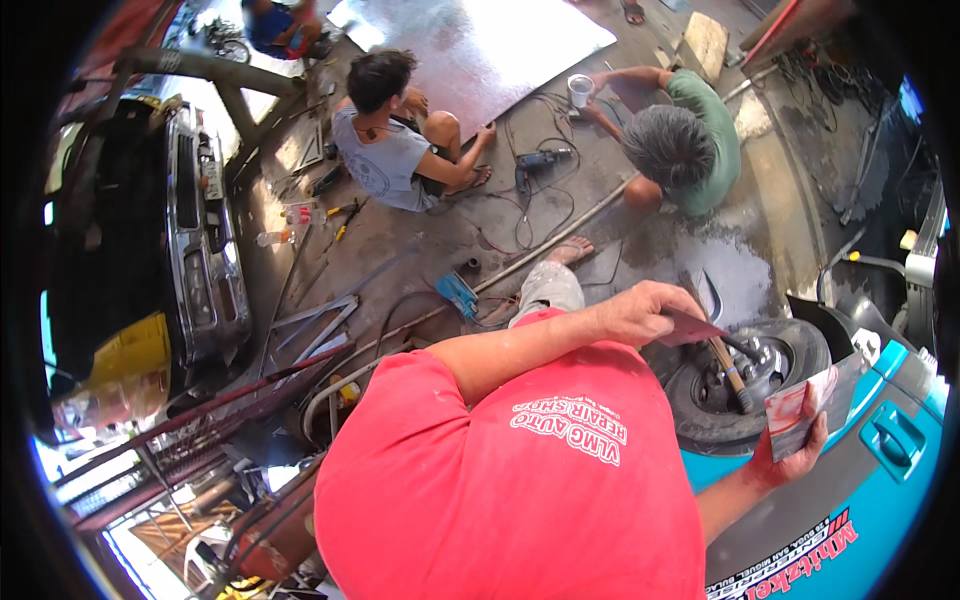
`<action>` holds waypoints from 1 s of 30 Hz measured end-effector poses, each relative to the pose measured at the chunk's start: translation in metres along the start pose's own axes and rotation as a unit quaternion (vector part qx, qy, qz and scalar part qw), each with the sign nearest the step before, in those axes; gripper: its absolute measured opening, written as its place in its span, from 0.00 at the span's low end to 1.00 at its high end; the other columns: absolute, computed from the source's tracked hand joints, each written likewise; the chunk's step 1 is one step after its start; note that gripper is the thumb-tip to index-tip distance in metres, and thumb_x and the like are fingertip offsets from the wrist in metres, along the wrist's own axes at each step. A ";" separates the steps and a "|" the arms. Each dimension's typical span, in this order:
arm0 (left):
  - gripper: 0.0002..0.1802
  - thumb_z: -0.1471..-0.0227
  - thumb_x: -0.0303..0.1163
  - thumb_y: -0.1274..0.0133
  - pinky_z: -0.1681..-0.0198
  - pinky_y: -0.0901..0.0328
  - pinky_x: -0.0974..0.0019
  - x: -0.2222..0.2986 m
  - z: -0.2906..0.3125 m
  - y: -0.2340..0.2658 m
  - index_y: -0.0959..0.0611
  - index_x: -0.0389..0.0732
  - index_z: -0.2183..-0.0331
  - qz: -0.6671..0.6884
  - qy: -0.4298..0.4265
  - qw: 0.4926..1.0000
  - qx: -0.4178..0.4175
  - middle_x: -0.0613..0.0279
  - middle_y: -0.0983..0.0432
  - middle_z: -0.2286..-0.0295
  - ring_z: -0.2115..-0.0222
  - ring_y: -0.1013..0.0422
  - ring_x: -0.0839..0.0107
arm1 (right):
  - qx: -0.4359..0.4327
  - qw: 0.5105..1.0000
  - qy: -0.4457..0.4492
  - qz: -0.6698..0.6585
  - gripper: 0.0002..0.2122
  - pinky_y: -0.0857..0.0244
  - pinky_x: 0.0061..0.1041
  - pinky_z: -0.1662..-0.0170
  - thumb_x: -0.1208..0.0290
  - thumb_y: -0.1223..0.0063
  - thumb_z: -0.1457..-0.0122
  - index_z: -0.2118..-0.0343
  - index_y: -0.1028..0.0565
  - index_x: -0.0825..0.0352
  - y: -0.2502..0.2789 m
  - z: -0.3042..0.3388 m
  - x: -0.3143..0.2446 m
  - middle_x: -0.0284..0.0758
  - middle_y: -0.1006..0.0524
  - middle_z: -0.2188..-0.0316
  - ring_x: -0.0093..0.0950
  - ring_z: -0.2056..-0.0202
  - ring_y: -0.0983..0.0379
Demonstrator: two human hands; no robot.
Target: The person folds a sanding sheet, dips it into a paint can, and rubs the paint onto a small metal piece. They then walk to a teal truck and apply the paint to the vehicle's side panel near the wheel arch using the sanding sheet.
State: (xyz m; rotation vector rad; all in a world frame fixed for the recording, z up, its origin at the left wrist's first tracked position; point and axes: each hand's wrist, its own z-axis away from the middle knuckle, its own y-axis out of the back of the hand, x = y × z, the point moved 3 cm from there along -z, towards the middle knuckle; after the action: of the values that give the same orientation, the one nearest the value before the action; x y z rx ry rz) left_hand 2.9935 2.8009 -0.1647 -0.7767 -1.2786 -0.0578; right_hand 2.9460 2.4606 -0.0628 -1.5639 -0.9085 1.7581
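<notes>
Item in the right hand (800,458): a flat plate (790,420), thin and straight-edged, its grey face smeared with pale and pinkish-red matter. The plate is located at the right of the view, in front of a teal vehicle panel (850,480) and beside a tyre (705,415). Its long axis appears to run from lower left to upper right; its exact far end cannot be told against the bright parts behind. Grip: the thumb lies across the smeared face, the palm and other fingers supporting from below and behind.

Item in the left hand (645,310): a thin maroon blade (688,328), flat and plain, over the near side of the wheel. Its long axis runs roughly left to right, dipping slightly; the free edge points right, toward the plate. Grip: pinched, the fingers bent over the top. Blade and plate stand apart.

Within the wheel, a brown-handled tool (731,376) lies aslant across the dark hub. The teal panel carries a recessed handle (893,440) of the same colour.

Further out, on the concrete floor: a blue power tool (457,293) and a corded drill (541,160). Two people crouch beyond, one in grey beside a large shiny sheet (480,50), one in green holding a white cup (580,92).
</notes>
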 end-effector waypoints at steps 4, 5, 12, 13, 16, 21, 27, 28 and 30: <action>0.28 0.58 0.15 0.50 0.44 0.27 0.58 0.003 0.012 -0.031 0.12 0.36 0.53 -0.232 -0.115 0.966 0.004 0.52 0.15 0.56 0.51 0.19 0.56 | -0.006 1.000 -0.011 -0.016 0.29 0.42 0.53 0.27 0.64 0.55 0.25 0.27 0.39 0.79 0.025 0.021 -0.017 0.49 0.26 0.32 0.42 0.32 0.30; 0.27 0.58 0.14 0.50 0.45 0.26 0.57 0.005 0.013 -0.035 0.11 0.36 0.54 -0.267 -0.131 0.955 -0.003 0.52 0.15 0.57 0.52 0.19 0.55 | -0.010 1.000 -0.001 -0.010 0.29 0.40 0.52 0.29 0.64 0.54 0.25 0.28 0.38 0.79 0.029 0.027 -0.019 0.49 0.27 0.32 0.42 0.33 0.29; 0.25 0.57 0.12 0.47 0.46 0.26 0.55 0.038 0.004 -0.042 0.11 0.38 0.57 -0.311 -0.164 0.930 -0.104 0.53 0.15 0.56 0.51 0.19 0.51 | 0.248 0.955 0.133 0.092 0.29 0.35 0.53 0.31 0.65 0.51 0.26 0.28 0.37 0.78 0.054 0.051 -0.011 0.51 0.25 0.35 0.43 0.35 0.26; 0.23 0.56 0.12 0.46 0.49 0.25 0.54 0.047 0.004 -0.042 0.10 0.39 0.58 -0.311 -0.169 0.929 -0.106 0.54 0.15 0.56 0.52 0.19 0.52 | 0.246 0.956 0.129 0.090 0.28 0.35 0.52 0.31 0.65 0.50 0.26 0.29 0.36 0.78 0.050 0.048 -0.006 0.51 0.24 0.35 0.42 0.35 0.26; 0.22 0.55 0.13 0.44 0.52 0.25 0.53 0.075 0.005 -0.045 0.10 0.40 0.58 -0.352 -0.210 0.905 -0.114 0.56 0.15 0.56 0.54 0.19 0.51 | 0.200 0.976 0.088 -0.009 0.28 0.35 0.51 0.31 0.65 0.50 0.26 0.30 0.34 0.78 0.030 0.035 0.012 0.49 0.23 0.36 0.41 0.36 0.26; 0.19 0.54 0.15 0.41 0.55 0.25 0.52 0.110 0.006 -0.062 0.11 0.42 0.58 -0.346 -0.276 0.886 -0.138 0.58 0.15 0.56 0.56 0.19 0.51 | 0.261 0.922 0.175 0.226 0.26 0.42 0.42 0.25 0.63 0.52 0.24 0.32 0.31 0.78 0.011 0.026 0.019 0.46 0.27 0.31 0.37 0.31 0.31; 0.22 0.55 0.15 0.41 0.56 0.24 0.52 0.140 0.003 -0.060 0.11 0.45 0.57 -0.377 -0.330 0.857 -0.118 0.59 0.15 0.57 0.56 0.19 0.52 | 0.001 0.996 0.081 -0.049 0.28 0.37 0.52 0.28 0.60 0.52 0.23 0.30 0.35 0.77 0.006 0.034 0.008 0.49 0.31 0.30 0.43 0.31 0.32; 0.23 0.55 0.15 0.40 0.56 0.24 0.52 0.145 -0.002 -0.058 0.11 0.46 0.57 -0.396 -0.327 0.851 -0.108 0.59 0.15 0.57 0.56 0.19 0.52 | -0.005 0.995 0.088 -0.042 0.28 0.37 0.54 0.29 0.60 0.52 0.23 0.30 0.35 0.77 0.004 0.036 0.006 0.49 0.31 0.30 0.43 0.31 0.32; 0.23 0.55 0.18 0.39 0.58 0.23 0.53 0.157 -0.014 -0.060 0.10 0.48 0.55 -0.409 -0.395 0.818 -0.085 0.62 0.15 0.57 0.55 0.18 0.53 | 0.146 0.983 0.101 0.049 0.28 0.37 0.53 0.28 0.60 0.51 0.23 0.29 0.35 0.77 0.007 0.042 0.006 0.49 0.31 0.30 0.43 0.31 0.32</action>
State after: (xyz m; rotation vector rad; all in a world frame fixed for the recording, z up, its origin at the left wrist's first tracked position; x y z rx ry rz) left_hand 3.0291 2.8063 0.0001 -0.3245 -2.3735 -0.6059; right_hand 2.9032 2.4575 -0.0687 -1.5767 -0.4596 1.6748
